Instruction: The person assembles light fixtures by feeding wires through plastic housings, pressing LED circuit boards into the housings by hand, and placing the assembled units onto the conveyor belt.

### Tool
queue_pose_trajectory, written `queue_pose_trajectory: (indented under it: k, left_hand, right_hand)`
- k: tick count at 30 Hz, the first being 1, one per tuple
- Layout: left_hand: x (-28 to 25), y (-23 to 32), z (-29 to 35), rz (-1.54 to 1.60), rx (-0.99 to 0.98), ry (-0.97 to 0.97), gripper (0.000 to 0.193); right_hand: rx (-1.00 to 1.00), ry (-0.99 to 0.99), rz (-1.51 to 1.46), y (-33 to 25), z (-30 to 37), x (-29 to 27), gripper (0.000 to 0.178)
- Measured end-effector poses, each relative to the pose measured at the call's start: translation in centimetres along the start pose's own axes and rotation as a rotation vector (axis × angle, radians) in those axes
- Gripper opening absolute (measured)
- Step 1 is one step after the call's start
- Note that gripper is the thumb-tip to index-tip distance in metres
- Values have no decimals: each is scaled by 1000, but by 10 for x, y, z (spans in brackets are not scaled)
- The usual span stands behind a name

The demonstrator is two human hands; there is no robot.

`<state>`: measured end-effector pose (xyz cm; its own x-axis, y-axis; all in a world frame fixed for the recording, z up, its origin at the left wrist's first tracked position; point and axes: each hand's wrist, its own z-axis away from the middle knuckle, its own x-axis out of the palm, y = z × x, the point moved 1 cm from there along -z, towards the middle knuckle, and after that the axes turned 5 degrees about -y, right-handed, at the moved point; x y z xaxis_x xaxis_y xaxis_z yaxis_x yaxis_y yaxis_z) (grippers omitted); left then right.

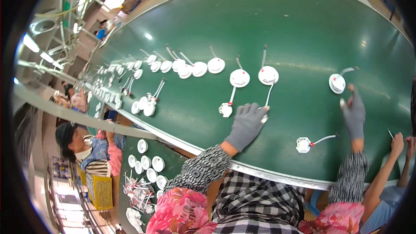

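My left hand (pixel 246 126), in a grey glove with bare fingertips, is closed over a small white part (pixel 265 118) that is mostly hidden by the fingers. A white wire runs from this part up to a round white fitting (pixel 268 75) with a red dot and a grey lead. To its left lies another round white fitting (pixel 239 78), joined by a wire to a small white octagonal piece (pixel 225 109). My right hand (pixel 354 112), gloved alike, has thumb and forefinger apart just below a round white fitting (pixel 337 83). Between my hands lies a loose octagonal piece (pixel 303 144) with a wire.
Rows of similar fittings (pixel 199 69) stretch left along the green table (pixel 303 30). A lower side table holds white rings (pixel 158 164) and a wire heap (pixel 138 195). One person (pixel 97 151) sits at left; another person's hands (pixel 397 144) are at right.
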<state>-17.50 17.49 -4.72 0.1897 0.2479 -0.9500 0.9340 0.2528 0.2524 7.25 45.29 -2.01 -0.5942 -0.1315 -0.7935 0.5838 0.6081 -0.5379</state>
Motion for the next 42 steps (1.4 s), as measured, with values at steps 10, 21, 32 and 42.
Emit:
queue_pose_trajectory:
  k: [10, 21, 32, 42]
  left_hand:
    - [-72, -135, 129, -112, -269, 58, 35]
    - [-66, 44, 66, 1425, -284, -504, 37]
    - [-44, 109, 101, 1768, -386, -42, 33]
    - [-57, 117, 144, 885, 97, -88, 25]
  right_hand:
    - [-164, -488, -14, -56, 145, 10, 48]
    - [-825, -488, -247, -151, 166, 8, 36]
    - [154, -801, -1297, -97, 225, 8, 83]
    - [564, -833, -2096, -128, 242, -2, 23]
